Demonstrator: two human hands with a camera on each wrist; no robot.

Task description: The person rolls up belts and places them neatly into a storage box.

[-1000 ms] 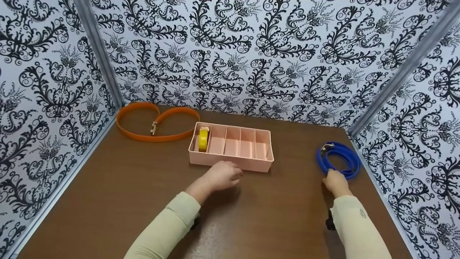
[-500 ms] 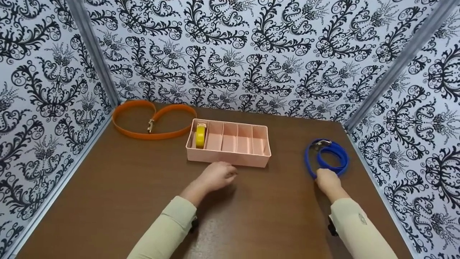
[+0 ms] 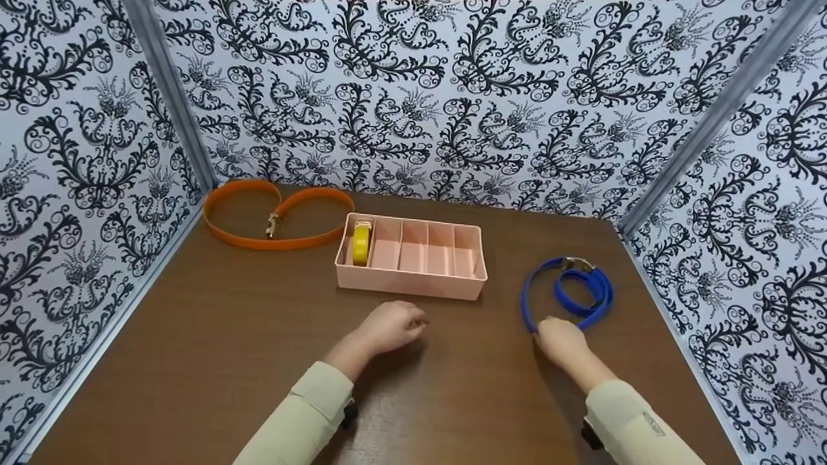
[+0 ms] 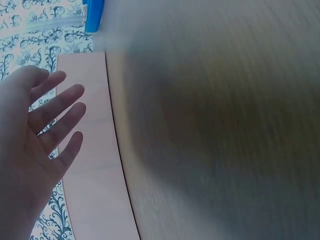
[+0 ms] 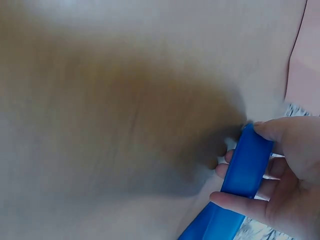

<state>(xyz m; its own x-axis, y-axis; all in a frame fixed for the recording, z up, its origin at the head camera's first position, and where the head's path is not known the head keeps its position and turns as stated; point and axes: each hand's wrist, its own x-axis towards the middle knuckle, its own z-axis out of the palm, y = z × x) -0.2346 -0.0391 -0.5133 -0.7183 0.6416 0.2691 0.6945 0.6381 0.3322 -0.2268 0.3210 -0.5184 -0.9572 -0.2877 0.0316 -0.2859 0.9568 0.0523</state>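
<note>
A blue leash [image 3: 585, 290] with a metal clip [image 3: 577, 263] lies in loops at the table's right side. My right hand [image 3: 562, 342] grips its near edge; in the right wrist view, thumb and fingers pinch the flat blue band [image 5: 247, 165]. My left hand [image 3: 391, 326] hangs over the table just in front of the pink divided box [image 3: 407, 283], holding nothing. Seen from the left wrist, its fingers [image 4: 60, 107] are spread and loosely bent beside the box's pink wall [image 4: 92, 150]. A rolled yellow band [image 3: 361, 245] stands in the box's leftmost compartment.
An orange leash [image 3: 278, 245] with a metal clip lies in wide loops at the back left, close to the box's left end. Patterned wall panels [image 3: 400, 116] enclose the back and both sides of the brown table [image 3: 465, 374].
My right hand has drawn the blue leash leftward and nearer, and its coil has loosened into a wider loop. My left hand has shifted slightly back from the box.
</note>
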